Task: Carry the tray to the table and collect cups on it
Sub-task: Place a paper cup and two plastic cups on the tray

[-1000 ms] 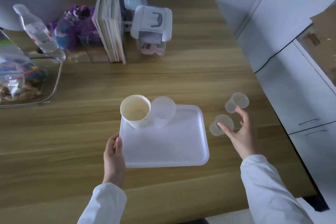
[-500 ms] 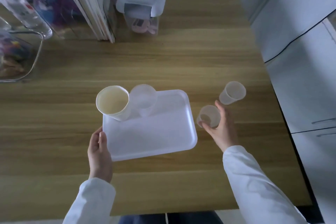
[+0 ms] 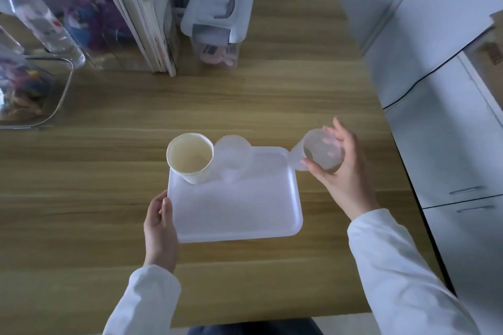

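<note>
The left hand (image 3: pixel 160 221) grips the white tray (image 3: pixel 239 207) at its left edge on the wooden tabletop (image 3: pixel 109 171). A paper cup (image 3: pixel 190 158) and clear cup (image 3: pixel 233 162) stand on it. The right hand (image 3: pixel 341 171) holds two clear cups (image 3: pixel 318 153) beside the tray's far right corner.

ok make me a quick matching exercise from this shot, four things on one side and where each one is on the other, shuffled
Things:
1. paper cup
2. clear cup
3. left hand
4. books

Places:
A. standing upright at the back of the table
B. on the tray's far left corner
C. gripping the tray's left edge
D. held in the right hand, off the tray's far right corner

Pairs: 1-B, 2-D, 3-C, 4-A
</note>
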The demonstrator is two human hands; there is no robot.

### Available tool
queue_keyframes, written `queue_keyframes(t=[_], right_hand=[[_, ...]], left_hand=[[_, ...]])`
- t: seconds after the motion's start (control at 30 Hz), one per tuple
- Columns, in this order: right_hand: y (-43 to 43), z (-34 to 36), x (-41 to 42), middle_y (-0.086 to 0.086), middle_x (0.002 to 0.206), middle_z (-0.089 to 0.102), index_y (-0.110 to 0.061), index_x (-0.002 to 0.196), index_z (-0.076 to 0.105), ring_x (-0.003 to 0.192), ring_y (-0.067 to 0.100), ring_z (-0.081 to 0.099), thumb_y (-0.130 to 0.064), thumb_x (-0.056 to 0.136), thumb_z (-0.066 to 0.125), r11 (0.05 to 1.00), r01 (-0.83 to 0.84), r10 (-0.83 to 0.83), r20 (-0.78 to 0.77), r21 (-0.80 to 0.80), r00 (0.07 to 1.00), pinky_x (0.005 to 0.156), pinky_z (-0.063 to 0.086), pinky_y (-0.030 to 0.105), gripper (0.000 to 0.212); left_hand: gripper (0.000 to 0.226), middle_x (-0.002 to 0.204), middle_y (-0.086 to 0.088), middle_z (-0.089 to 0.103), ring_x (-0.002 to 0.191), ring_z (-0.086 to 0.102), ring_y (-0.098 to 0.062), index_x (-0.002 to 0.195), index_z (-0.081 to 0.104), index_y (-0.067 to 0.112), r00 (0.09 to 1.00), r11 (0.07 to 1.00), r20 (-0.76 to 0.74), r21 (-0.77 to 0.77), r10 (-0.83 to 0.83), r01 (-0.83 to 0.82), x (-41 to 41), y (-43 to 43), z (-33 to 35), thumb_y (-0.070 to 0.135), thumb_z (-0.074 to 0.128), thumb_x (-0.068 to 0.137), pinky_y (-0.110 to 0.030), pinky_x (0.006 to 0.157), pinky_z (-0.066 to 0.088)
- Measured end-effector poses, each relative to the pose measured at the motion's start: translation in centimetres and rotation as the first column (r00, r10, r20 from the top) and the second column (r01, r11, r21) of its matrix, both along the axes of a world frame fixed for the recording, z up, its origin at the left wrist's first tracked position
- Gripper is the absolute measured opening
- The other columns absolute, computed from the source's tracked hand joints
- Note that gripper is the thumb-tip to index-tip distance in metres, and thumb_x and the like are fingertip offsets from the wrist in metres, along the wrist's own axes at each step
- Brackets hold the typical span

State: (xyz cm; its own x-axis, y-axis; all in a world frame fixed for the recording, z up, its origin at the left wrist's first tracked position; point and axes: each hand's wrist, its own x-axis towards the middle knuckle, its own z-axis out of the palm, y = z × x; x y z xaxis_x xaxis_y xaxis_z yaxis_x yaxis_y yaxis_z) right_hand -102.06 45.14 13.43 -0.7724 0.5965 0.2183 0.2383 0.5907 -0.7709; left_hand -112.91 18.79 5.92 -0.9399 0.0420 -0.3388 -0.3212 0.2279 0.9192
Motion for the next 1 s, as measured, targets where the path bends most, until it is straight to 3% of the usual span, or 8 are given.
queue_keyframes(t=[0.1, 0.2, 0.37, 0.7, 0.8, 0.87, 0.93, 1.0], right_hand=[[-1.4, 0.5, -1.5, 0.007, 0.129, 0.049, -0.011, 0.138, 0.025, 0.113, 0.006, 0.05, -0.032, 0.065, 0.076, 0.997, -0.061, 0.062, 0.035, -0.041, 0.997, 0.099, 0.038, 0.019, 0.091], [-2.6, 0.2, -2.3, 0.004, 0.13, 0.048, -0.014, 0.139, 0.024, 0.117, 0.009, 0.048, -0.024, 0.067, 0.075, 0.994, -0.097, 0.1, 0.091, -0.043, 0.991, 0.097, 0.031, 0.007, 0.089], [-3.9, -0.5, -2.4, -0.001, 0.13, 0.047, -0.019, 0.139, 0.023, 0.119, 0.004, 0.041, -0.023, 0.067, 0.076, 0.992, -0.116, 0.12, 0.137, -0.042, 0.983, 0.092, 0.026, -0.001, 0.089], [-3.3, -1.7, -3.2, -0.005, 0.127, 0.042, -0.021, 0.14, 0.02, 0.118, 0.003, 0.039, -0.026, 0.067, 0.076, 0.984, -0.175, 0.177, 0.183, -0.025, 0.967, 0.09, 0.023, -0.004, 0.092], [-2.0, -1.6, -3.2, -0.003, 0.13, 0.041, -0.019, 0.14, 0.019, 0.123, 0.009, 0.038, -0.032, 0.066, 0.075, 0.982, -0.187, 0.189, 0.176, -0.03, 0.966, 0.096, 0.024, 0.002, 0.094], [-0.5, -1.2, -3.0, -0.007, 0.129, 0.039, -0.018, 0.14, 0.02, 0.125, 0.013, 0.039, -0.042, 0.065, 0.071, 0.988, -0.152, 0.156, 0.149, -0.04, 0.976, 0.1, 0.029, 0.015, 0.094], [1.5, -0.9, -2.6, -0.005, 0.128, 0.04, -0.014, 0.139, 0.023, 0.123, 0.016, 0.042, -0.048, 0.065, 0.069, 0.997, -0.075, 0.074, 0.095, -0.001, 0.993, 0.1, 0.035, 0.03, 0.093], [4.0, -1.3, -1.9, 0.002, 0.126, 0.044, -0.01, 0.137, 0.028, 0.118, 0.015, 0.043, -0.044, 0.069, 0.065, 0.998, 0.045, -0.047, 0.048, 0.05, 0.998, 0.101, 0.038, 0.036, 0.085]], left_hand=[[0.028, 0.099, -0.001, 0.059, 0.089, 0.052, -0.016, 0.115, 0.056, 0.014, 0.999, 0.999, 0.0, 0.015, -0.039, 0.039, -0.1, 0.2, 0.5, 0.02, 0.035, 0.097, -0.021, 0.074, 0.041], [0.024, 0.09, 0.01, 0.059, 0.081, 0.053, -0.003, 0.109, 0.056, 0.019, 0.998, 0.997, 0.009, 0.038, -0.066, 0.066, -0.3, 0.2, 0.9, 0.019, 0.035, 0.097, -0.011, 0.068, 0.041], [0.022, 0.089, 0.011, 0.059, 0.082, 0.053, -0.006, 0.107, 0.056, 0.022, 0.996, 0.995, 0.062, 0.076, -0.068, 0.064, -0.6, -0.2, 0.5, 0.022, 0.036, 0.097, -0.021, 0.074, 0.041], [0.024, 0.09, 0.008, 0.06, 0.083, 0.052, -0.009, 0.109, 0.056, 0.021, 0.997, 0.997, 0.069, 0.063, -0.044, 0.04, -0.4, 0.3, 0.5, 0.021, 0.036, 0.097, -0.022, 0.074, 0.041], [0.024, 0.09, 0.008, 0.059, 0.081, 0.051, -0.007, 0.108, 0.056, 0.021, 0.998, 0.998, 0.056, 0.049, -0.028, 0.025, -0.2, 0.9, 0.6, 0.02, 0.035, 0.097, -0.019, 0.072, 0.04], [0.025, 0.093, 0.006, 0.06, 0.086, 0.052, -0.011, 0.11, 0.057, 0.02, 0.998, 0.999, 0.058, 0.052, -0.008, 0.005, -0.2, 1.4, 0.5, 0.02, 0.035, 0.097, -0.022, 0.075, 0.041], [0.025, 0.095, 0.005, 0.06, 0.089, 0.052, -0.015, 0.11, 0.057, 0.019, 0.998, 0.999, 0.067, 0.051, 0.011, -0.015, -0.3, 1.9, 0.1, 0.021, 0.036, 0.097, -0.028, 0.08, 0.04], [0.022, 0.091, 0.008, 0.06, 0.088, 0.052, -0.016, 0.104, 0.057, 0.024, 0.997, 0.998, 0.071, 0.046, 0.029, -0.033, -0.4, 2.6, -0.2, 0.021, 0.036, 0.097, -0.03, 0.081, 0.039]])
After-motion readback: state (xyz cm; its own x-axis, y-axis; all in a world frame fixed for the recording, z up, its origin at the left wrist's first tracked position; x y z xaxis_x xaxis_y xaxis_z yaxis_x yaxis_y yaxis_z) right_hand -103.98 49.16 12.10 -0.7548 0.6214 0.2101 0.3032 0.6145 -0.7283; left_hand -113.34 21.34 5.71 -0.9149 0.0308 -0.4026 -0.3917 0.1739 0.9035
